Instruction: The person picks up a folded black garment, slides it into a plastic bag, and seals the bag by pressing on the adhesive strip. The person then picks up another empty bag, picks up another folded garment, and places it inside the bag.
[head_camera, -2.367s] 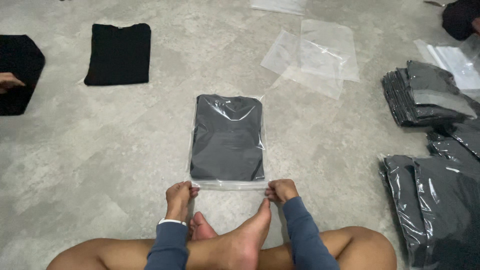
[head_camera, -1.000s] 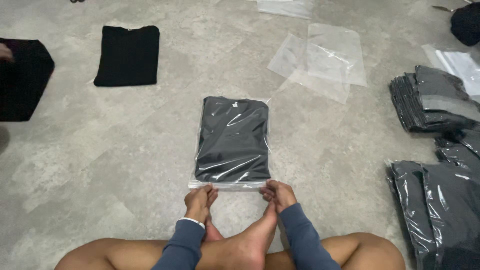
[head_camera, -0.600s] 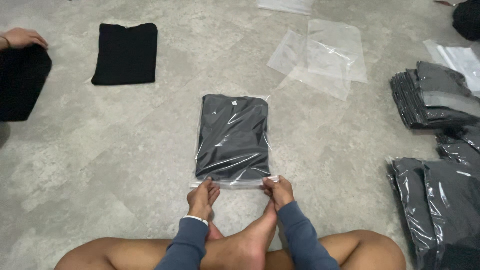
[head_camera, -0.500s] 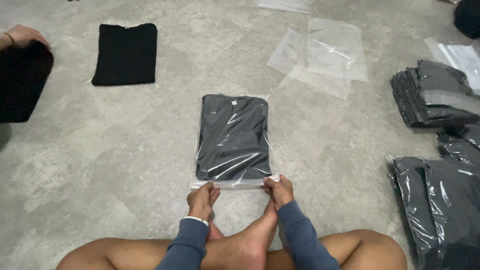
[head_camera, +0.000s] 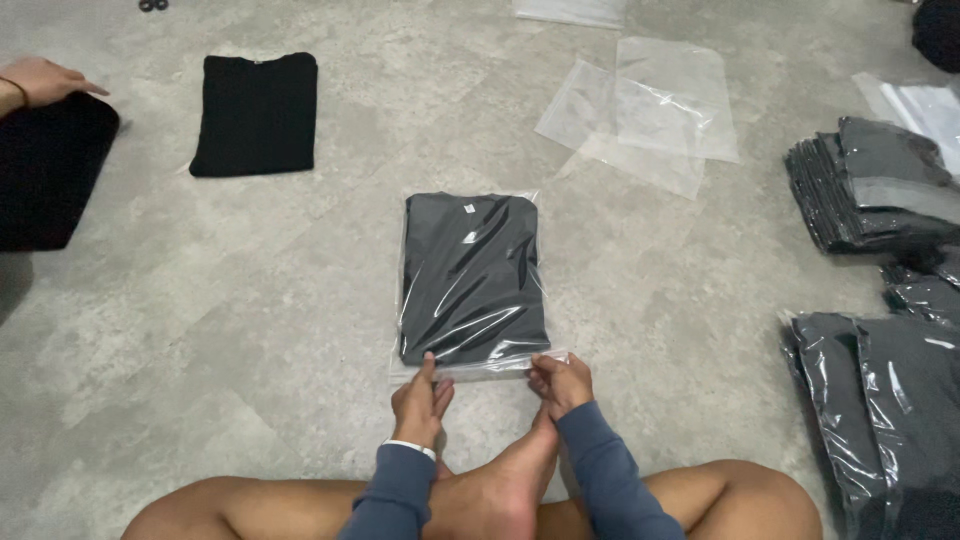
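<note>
The near edge of the bagged dark shirt (head_camera: 472, 280) is pinched by the left hand (head_camera: 420, 402) and right hand (head_camera: 562, 382). It lies mid-floor (head_camera: 250, 300); empty clear bags (head_camera: 650, 110) lie beyond, bagged stacks (head_camera: 870, 180) at the right edge.

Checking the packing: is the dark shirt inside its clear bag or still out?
Inside: the dark shirt lies folded under glossy clear bag film.

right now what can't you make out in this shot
- Head view: the flap of the clear bag under the left hand and right hand; fingers cover it, sealed or not is unclear.
- Black garment at far left: cut off by the edge.
- Bagged stack at right: runs off the frame.
</note>
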